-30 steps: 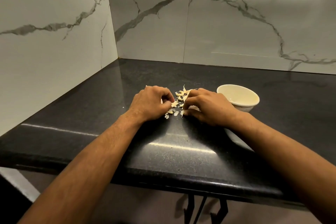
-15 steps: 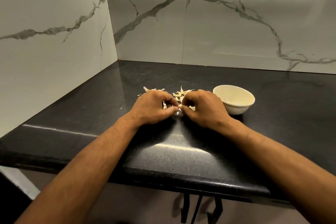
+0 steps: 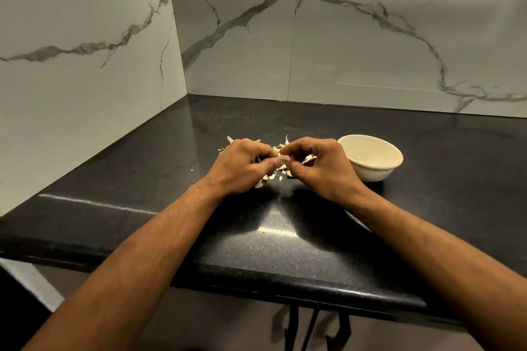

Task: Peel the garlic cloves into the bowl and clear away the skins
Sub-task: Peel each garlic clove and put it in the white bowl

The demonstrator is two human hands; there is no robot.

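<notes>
— Peeling one now? How does it handle?

— Yes. My left hand (image 3: pixel 242 165) and right hand (image 3: pixel 316 164) both pinch one clove (image 3: pixel 283 157) just above the tabletop (image 3: pixel 285 236), over the skins (image 3: pixel 271 177). It's small, firm and likely slippery once bare; the skin is papery and tears easily. I'd hold its body with one hand and pick at a loose edge with the other.

— And your hands' pose?

— Knuckles up, fingers curled in, thumbs meeting at the clove, forearms angled in from either side. Which thumb has the skin I can't quite tell.

— The bowl?

— Bowl (image 3: pixel 370 158) sits just right of my right hand, something pale in it, probably peeled cloves.
</notes>
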